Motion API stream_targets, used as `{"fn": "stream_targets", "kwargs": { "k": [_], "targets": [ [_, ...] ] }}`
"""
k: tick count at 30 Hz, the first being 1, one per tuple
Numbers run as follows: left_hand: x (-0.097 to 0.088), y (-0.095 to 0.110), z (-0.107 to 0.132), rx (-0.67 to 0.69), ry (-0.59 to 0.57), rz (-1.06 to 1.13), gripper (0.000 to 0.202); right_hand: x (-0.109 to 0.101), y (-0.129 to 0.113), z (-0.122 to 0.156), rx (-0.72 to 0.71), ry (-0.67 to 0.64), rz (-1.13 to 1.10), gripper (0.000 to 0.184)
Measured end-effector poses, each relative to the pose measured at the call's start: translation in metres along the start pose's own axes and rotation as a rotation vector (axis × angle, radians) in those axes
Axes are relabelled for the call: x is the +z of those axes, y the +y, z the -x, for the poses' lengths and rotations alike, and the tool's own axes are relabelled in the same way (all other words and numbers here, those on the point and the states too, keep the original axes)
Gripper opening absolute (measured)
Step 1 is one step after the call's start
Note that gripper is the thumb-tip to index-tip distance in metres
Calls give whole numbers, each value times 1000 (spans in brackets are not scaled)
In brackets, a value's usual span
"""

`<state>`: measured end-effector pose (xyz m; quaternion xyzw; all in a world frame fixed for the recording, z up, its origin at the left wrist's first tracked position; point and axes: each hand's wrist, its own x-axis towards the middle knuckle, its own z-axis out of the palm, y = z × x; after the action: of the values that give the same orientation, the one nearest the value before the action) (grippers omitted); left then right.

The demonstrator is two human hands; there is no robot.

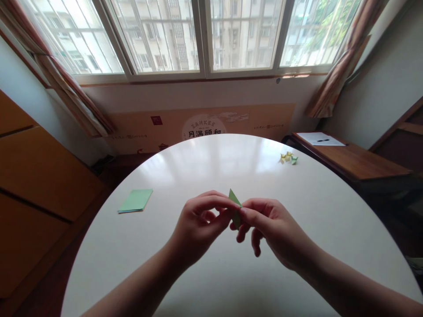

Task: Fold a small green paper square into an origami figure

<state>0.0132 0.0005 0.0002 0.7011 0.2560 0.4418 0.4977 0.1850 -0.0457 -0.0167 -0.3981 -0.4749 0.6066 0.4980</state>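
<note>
A small piece of folded green paper point(233, 197) is held above the white table, one pointed end up and another pointing down. My left hand point(202, 220) pinches it from the left between thumb and index finger. From the right, my right hand point(266, 216) grips its edge with thumb and index finger, the other fingers curled loosely below. The fingertips of both hands meet at the paper and cover its middle, so its folds there are hidden.
A stack of green paper squares point(136, 200) lies on the round white table point(211, 165) at left. Several small folded yellow and green paper figures point(288, 157) sit at the back right. Beyond stands a wooden desk point(370, 160) with a white sheet point(315, 139) and a pen point(323, 140).
</note>
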Motion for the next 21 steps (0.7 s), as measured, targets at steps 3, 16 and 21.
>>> {"fn": "stream_targets", "kwargs": {
  "k": [3, 16, 21],
  "targets": [
    [-2, 1, 0, 5, -43, -4, 15, 0, -1, 1, 14, -4, -16, 23],
    [-7, 2, 1, 74, -93, -117, 21, -1, 0, 0, 6, -32, -72, 25],
    [-7, 2, 0, 94, -81, -170, 13, -3, 3, -2, 8, -48, -60, 30]
  ]
}}
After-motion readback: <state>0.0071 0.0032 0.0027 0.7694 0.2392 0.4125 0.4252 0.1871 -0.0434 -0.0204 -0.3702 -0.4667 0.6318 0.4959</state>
